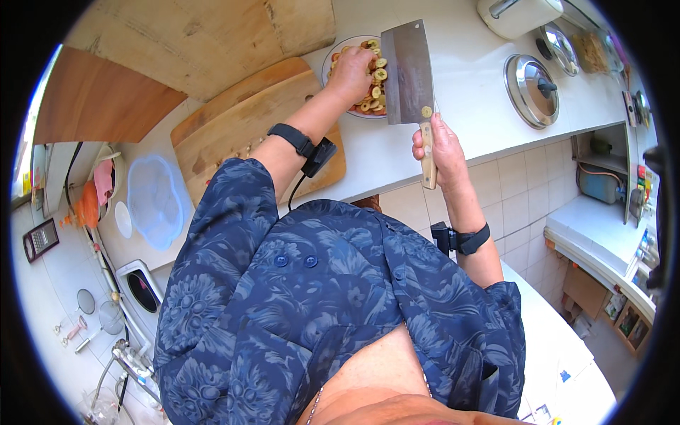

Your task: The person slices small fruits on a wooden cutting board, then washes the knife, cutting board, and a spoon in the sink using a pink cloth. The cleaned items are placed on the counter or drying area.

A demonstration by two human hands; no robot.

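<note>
My right hand (445,151) grips a wide-bladed cleaver (408,74) by its wooden handle. The blade points away from me beside a round plate (325,69), partly overlapping its right edge. One thin slice (426,111) clings to the blade close to the handle. Red-skinned, pale slices of fruit or vegetable (378,74) fill the plate. Among them is my left hand (350,74), fingertips bent down into the slices; whether they pinch any is hidden. Below my left forearm lies a wooden cutting board (255,101) with small scraps (247,150) on it.
A blue plastic basket (156,202) and a small white dish (123,219) stand at the left. Glass-and-steel pot lids (533,90) rest on the white counter (467,111) at the right. A large wooden panel (207,42) is behind the board. Graters and strainers hang on the left wall.
</note>
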